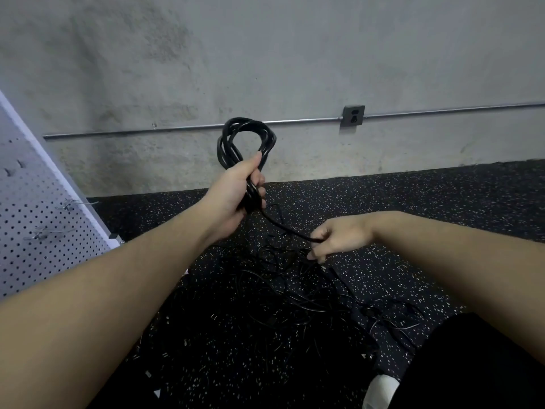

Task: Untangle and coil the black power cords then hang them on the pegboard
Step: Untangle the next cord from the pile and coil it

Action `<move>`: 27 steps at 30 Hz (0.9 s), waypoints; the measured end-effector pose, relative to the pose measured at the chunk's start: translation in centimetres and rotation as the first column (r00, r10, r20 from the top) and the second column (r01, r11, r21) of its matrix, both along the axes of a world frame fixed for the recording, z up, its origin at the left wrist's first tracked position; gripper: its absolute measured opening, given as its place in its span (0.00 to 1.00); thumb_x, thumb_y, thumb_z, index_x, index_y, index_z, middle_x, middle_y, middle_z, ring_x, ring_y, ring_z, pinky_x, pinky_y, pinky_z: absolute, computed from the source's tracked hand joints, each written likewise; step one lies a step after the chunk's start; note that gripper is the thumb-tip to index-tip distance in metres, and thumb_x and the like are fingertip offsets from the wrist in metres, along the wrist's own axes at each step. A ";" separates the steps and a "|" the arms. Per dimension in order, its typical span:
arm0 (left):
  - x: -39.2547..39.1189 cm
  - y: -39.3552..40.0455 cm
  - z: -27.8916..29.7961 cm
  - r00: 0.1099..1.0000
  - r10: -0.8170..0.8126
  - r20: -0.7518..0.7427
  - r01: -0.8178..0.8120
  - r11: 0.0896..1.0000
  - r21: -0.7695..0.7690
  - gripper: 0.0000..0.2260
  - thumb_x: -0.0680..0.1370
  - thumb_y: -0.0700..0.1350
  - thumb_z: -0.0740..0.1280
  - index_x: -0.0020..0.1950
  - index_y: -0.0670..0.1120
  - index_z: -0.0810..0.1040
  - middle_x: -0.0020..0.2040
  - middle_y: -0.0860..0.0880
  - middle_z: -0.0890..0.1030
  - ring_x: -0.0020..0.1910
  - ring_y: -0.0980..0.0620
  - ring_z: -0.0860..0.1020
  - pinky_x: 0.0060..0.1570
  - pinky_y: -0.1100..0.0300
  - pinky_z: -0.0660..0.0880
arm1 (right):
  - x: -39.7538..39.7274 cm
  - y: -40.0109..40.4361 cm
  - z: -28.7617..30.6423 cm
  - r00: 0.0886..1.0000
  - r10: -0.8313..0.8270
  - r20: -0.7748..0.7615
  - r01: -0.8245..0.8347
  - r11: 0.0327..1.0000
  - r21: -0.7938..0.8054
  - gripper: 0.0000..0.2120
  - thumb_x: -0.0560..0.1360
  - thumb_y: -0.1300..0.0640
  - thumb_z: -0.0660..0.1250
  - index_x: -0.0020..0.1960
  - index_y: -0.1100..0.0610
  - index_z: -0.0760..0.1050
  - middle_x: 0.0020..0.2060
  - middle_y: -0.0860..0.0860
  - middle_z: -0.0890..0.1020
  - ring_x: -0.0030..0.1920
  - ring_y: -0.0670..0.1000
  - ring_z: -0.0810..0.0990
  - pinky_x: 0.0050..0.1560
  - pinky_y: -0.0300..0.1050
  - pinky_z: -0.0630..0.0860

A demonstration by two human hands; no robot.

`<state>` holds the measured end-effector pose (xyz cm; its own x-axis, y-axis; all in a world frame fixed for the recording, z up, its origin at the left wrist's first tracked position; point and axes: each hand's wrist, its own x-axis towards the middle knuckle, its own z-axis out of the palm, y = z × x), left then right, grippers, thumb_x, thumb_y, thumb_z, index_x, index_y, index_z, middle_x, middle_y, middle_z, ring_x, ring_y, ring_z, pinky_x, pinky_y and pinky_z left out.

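My left hand (236, 191) grips a coiled black power cord (236, 137) around its gathered middle, and the loop stands up above my fist in front of the wall. A free tail of that cord (283, 225) runs down and right to my right hand (339, 237), which pinches it near its end. Below both hands a tangle of black cords (283, 299) lies spread on the floor. A white pegboard (32, 208) with metal hooks (76, 203) leans at the left edge.
Black speckled rubber floor (413, 208) meets a grey concrete wall (265, 54). A metal conduit with a socket box (353, 115) runs along the wall. My dark-clothed leg (477, 364) and a white shoe tip (380, 391) sit at the bottom right.
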<state>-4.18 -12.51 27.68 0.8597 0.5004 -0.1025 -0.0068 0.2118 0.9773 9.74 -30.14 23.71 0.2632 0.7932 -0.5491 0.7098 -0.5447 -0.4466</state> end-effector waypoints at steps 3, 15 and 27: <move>-0.5 1.2 -0.6 0.988 0.093 -0.124 -0.070 0.982 0.176 0.25 0.80 0.59 0.66 0.25 0.51 0.70 0.31 0.52 0.73 0.35 0.51 0.72 0.47 0.51 0.71 | 0.1 -0.5 0.6 1.000 0.000 -0.008 0.001 0.999 0.044 0.13 0.80 0.48 0.68 0.50 0.59 0.77 0.39 0.51 0.86 0.46 0.48 0.83 0.57 0.44 0.73; -1.8 1.1 -2.3 0.927 0.117 -0.356 0.101 0.837 0.538 0.25 0.79 0.66 0.64 0.39 0.48 0.87 0.37 0.49 0.84 0.38 0.52 0.78 0.41 0.58 0.71 | -2.6 1.6 5.2 0.904 -0.006 -0.427 0.310 0.699 0.645 0.15 0.85 0.54 0.59 0.48 0.52 0.82 0.32 0.47 0.76 0.36 0.50 0.74 0.57 0.47 0.74; -1.1 -0.2 -2.9 0.911 -0.157 -0.382 0.385 0.657 0.648 0.20 0.79 0.48 0.70 0.27 0.45 0.78 0.26 0.50 0.77 0.25 0.53 0.74 0.31 0.61 0.70 | -1.7 2.6 4.9 0.759 -0.309 -0.573 0.642 0.498 0.583 0.18 0.77 0.47 0.73 0.35 0.51 0.69 0.26 0.47 0.68 0.26 0.46 0.65 0.27 0.38 0.61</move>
